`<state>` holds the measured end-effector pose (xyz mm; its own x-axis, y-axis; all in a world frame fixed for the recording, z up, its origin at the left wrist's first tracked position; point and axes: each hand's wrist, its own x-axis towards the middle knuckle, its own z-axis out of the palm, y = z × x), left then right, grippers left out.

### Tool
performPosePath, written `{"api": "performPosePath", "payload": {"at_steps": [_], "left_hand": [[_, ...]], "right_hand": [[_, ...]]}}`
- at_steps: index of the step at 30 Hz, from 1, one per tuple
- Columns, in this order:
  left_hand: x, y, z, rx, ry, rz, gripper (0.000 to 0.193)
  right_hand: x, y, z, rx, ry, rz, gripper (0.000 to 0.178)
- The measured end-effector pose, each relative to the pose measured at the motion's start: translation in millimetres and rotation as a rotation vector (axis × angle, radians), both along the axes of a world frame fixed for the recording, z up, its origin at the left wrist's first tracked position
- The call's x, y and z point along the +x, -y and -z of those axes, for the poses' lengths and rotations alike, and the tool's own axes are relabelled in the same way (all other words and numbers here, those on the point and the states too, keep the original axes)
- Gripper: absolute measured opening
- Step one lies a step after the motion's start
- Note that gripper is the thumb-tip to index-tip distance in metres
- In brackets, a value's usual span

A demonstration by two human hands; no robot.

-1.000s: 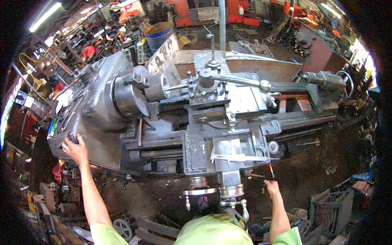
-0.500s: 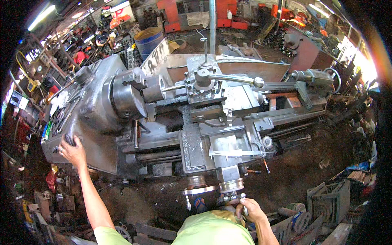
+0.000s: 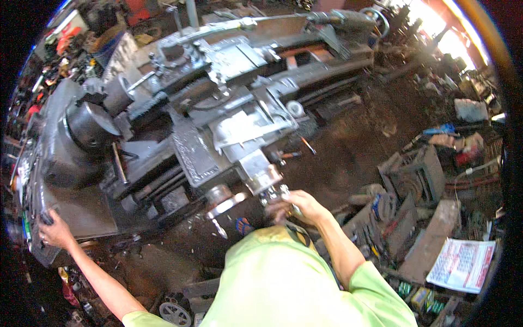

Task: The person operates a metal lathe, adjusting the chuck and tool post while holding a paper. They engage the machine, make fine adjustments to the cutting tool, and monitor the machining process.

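Note:
A large metal lathe (image 3: 147, 158) fills the left and middle of the view. My left hand (image 3: 55, 233) rests at the near corner of its headstock, fingers curled round a dark knob (image 3: 47, 218). Beside my body, my right hand (image 3: 305, 206) is closed on the crank handle (image 3: 284, 192) of the cross slide; blur hides some of the fingers. A round handwheel (image 3: 227, 205) with a small grip sits just left of it. Farther off are the chuck (image 3: 90, 125) and a boring bar (image 3: 143, 80) pointing into the hollow cylinder (image 3: 119, 92) at the chuck.
Metal chips lie on the carriage (image 3: 192, 150). The tailstock (image 3: 348, 20) stands at the far end. On the right are a rusty metal frame (image 3: 415, 177), planks (image 3: 430, 237) and a printed paper sheet (image 3: 463, 265). A spoked wheel (image 3: 175, 312) lies near the bottom edge.
The view has swung right and down, so the lathe appears farther left and tilted. Both hands stay at the same knob and handle. More of the right-hand clutter shows.

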<state>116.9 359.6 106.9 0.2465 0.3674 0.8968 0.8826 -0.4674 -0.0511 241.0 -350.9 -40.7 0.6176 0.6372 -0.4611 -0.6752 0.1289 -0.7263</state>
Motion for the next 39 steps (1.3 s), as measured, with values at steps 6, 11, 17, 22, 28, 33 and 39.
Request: {"api": "performPosePath", "payload": {"at_steps": [6,11,17,22,28,33,39], "left_hand": [[-7,-26,6,0.040,0.015,0.045,0.065],[-7,-17,3,0.028,0.017,0.073,0.065],[-5,-15,2,0.033,0.018,0.050,0.064],[-6,-20,3,-0.006,-0.004,-0.002,0.056],[-6,-25,4,0.009,0.028,0.037,0.066],[-7,-26,6,0.059,-0.006,0.021,0.071],[-5,-20,4,0.055,-0.013,-0.014,0.071]], "right_hand": [[-2,-2,-5,-0.020,-0.021,0.012,0.042],[-1,-2,-5,-0.043,-0.016,-0.004,0.046],[0,-1,-4,-0.074,0.007,-0.022,0.052],[0,-1,-7,-0.100,0.022,-0.018,0.050],[0,-1,-7,-0.103,0.030,-0.020,0.046],[0,0,-6,-0.100,0.024,-0.020,0.046],[-1,-2,-8,-0.102,0.029,-0.017,0.047]]}}
